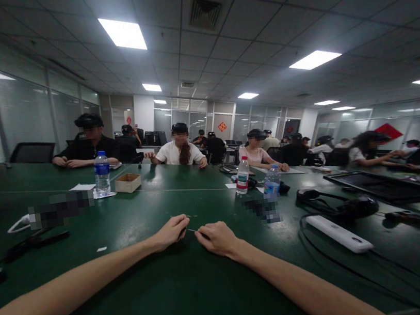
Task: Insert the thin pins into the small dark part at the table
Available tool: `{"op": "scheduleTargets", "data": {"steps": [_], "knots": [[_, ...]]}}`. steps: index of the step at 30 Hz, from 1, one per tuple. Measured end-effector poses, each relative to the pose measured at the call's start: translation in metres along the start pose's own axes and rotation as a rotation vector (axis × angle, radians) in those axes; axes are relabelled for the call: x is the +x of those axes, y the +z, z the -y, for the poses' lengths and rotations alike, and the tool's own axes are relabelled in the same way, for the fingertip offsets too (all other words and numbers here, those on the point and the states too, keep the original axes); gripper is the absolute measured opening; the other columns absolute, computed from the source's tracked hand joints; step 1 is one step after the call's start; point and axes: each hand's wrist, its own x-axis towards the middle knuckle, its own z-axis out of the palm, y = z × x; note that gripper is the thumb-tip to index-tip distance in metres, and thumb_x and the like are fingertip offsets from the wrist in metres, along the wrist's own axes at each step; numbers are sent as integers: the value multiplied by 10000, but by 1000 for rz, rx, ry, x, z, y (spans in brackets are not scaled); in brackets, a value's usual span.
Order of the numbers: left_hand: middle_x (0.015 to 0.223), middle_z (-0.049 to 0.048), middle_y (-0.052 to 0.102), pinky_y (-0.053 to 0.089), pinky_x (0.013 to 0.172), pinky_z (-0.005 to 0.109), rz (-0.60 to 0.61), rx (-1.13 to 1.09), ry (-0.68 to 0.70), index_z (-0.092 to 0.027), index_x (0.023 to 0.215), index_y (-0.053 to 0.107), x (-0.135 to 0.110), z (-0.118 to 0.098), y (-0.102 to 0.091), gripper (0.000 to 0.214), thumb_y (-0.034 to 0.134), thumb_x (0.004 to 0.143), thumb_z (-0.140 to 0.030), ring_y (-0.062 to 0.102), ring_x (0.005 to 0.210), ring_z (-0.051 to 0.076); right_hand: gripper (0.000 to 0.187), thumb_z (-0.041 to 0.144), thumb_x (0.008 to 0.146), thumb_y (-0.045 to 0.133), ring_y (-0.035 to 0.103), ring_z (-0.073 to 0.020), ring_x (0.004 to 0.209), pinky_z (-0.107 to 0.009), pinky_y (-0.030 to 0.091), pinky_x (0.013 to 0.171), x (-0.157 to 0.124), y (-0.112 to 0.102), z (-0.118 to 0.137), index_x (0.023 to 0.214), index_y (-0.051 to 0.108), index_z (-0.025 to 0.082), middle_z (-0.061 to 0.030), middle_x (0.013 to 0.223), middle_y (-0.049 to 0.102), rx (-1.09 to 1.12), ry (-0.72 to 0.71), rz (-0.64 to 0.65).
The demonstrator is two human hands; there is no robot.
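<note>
Both arms reach forward over the green table [167, 299]. My left hand [170, 233] is closed, its fingers pinched together close to the tabletop; what lies in them is too small to make out. A little to its right, my right hand [218, 238] is closed too, thumb and forefinger pressed together. From its fingertips a thin, light-coloured piece [191, 230] points toward my left hand. Its kind is too small to tell, and I cannot tell whether its far end touches the left fingers.
Beyond the hands stand a small open box [127, 183], a blue-capped water bottle [102, 175], a red-capped bottle [242, 176] and another bottle [272, 184]. Headphones [358, 208], a white power strip [339, 233] and cables lie right. Several people sit around the table.
</note>
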Motion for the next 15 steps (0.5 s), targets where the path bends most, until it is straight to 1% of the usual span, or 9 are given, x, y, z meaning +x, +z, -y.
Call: {"op": "scheduleTargets", "data": {"steps": [6,15], "knots": [[513,-55,424,247,434,193,19,0,-10,-177,731,424,-1,-4,0,398,416,814,-566,343,434,69,401,380,936,336,500,-76,529,-194,288,508,-1,2,-3,782,643,174,-19,673,623,3,-24,-12],[527,-52,436,259,444,202,32,-6,-15,-174,739,441,0,1,-1,416,422,803,-585,354,448,78,385,358,931,345,522,-80,549,-195,298,521,-2,0,-7,790,651,173,-26,693,637,7,-68,-14]]}}
